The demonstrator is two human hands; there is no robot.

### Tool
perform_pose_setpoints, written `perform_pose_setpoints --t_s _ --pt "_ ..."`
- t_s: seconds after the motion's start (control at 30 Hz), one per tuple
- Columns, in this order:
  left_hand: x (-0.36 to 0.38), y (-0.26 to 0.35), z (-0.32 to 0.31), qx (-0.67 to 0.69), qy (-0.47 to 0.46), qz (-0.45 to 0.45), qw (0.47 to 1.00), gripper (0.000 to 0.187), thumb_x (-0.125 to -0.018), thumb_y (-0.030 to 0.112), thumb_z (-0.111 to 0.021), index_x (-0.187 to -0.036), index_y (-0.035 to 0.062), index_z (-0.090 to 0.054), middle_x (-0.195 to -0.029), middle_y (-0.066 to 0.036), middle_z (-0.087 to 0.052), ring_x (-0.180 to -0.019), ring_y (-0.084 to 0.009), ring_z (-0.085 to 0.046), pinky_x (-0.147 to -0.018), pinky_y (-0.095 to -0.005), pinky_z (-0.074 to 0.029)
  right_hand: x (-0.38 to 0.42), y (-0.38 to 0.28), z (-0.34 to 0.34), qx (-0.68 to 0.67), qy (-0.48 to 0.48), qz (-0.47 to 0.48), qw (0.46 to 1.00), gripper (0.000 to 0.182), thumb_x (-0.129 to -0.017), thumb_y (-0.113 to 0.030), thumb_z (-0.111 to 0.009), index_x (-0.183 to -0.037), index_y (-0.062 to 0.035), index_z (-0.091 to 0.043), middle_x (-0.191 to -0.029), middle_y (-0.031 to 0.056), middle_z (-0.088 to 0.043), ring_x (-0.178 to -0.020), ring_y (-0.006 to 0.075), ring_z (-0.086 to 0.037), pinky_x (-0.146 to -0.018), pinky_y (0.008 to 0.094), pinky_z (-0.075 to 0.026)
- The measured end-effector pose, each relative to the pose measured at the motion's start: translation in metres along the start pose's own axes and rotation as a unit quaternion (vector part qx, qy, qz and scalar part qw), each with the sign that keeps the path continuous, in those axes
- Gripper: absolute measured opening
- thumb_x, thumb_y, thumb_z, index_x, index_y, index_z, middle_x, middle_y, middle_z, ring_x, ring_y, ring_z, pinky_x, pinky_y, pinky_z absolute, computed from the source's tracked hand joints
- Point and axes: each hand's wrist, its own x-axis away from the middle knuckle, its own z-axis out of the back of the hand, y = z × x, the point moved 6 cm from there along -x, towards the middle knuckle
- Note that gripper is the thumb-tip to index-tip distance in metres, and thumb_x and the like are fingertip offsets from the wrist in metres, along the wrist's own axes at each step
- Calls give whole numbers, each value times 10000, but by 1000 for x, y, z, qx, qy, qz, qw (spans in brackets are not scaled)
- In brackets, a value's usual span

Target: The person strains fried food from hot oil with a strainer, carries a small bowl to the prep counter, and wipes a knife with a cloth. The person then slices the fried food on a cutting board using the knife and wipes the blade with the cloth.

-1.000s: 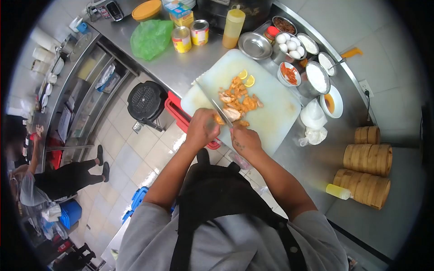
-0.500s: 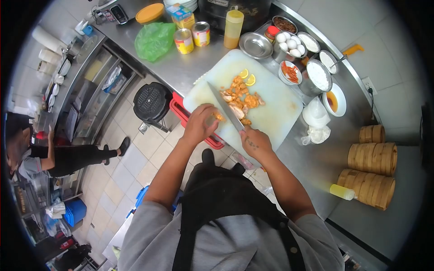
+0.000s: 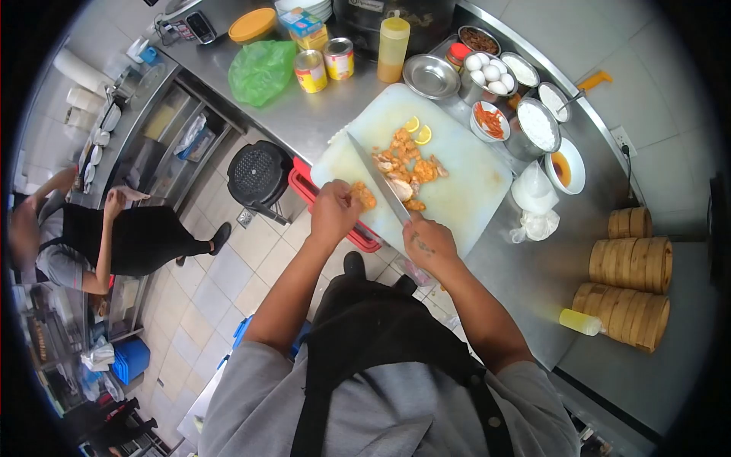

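Note:
My right hand (image 3: 429, 245) grips the handle of a long kitchen knife (image 3: 386, 186). The blade lies slantwise over a white cutting board (image 3: 457, 206), along the near side of a pile of cut, orange-coated fried chicken (image 3: 411, 161) with pale meat showing. On the knife's left side is a separate piece of fried chicken (image 3: 364, 196). My left hand (image 3: 333, 213) has its fingers curled together at that piece's left edge, partly covering it. Two lemon slices (image 3: 418, 129) rest above the pile.
Behind the board stand a sauce bottle (image 3: 393, 49), a metal bowl (image 3: 432, 76), eggs (image 3: 489, 73) and a bowl of orange strips (image 3: 489, 122). Bamboo steamers (image 3: 630, 265) are at the right. A red crate (image 3: 304, 183) sits below the counter edge. Another person (image 3: 114, 236) stands at left.
My left hand's fingers have drawn together on the left chicken piece, which now shows more. The knife stays nearly still. The other person has turned and raised a hand.

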Motion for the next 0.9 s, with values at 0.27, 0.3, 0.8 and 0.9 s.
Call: perform_pose_setpoints --t_s 0.27,0.3,0.8,0.9 --pt "17 22 -4 -6 -11 -99 995 304 -750 40 -727 -1026 -21 -615 -900 -147 -585 -744 -258 -637 -679 -341 -531 17 -13 18 57 -21 49 997 220 -974 -180 -494 -903 14 -572 -700 227 -666 -687 405 -682 -672 504 -538" --pt "15 22 -5 8 -31 -128 991 302 -749 36 -721 -1025 -21 -611 -913 -146 -577 -756 -269 -638 -690 -351 -530 20 -14 20 70 -30 52 996 203 -965 -164 -501 -897 16 -566 -698 226 -664 -685 400 -683 -669 500 -539" --pt "16 14 -1 85 -139 -127 978 349 -741 17 -712 -1072 -12 -602 -964 -162 -605 -925 -318 -641 -803 -384 -530 -38 -23 -31 -1 17 77 997 163 -923 -147 -523 -936 12 -555 -782 235 -660 -777 436 -666 -700 518 -523" --pt "16 17 7 55 -108 -195 973 392 -719 29 -730 -1089 5 -603 -1005 -160 -620 -993 -339 -622 -859 -402 -515 -33 -9 -23 11 18 67 998 203 -960 -194 -504 -954 -1 -567 -793 229 -667 -779 438 -667 -709 523 -523"
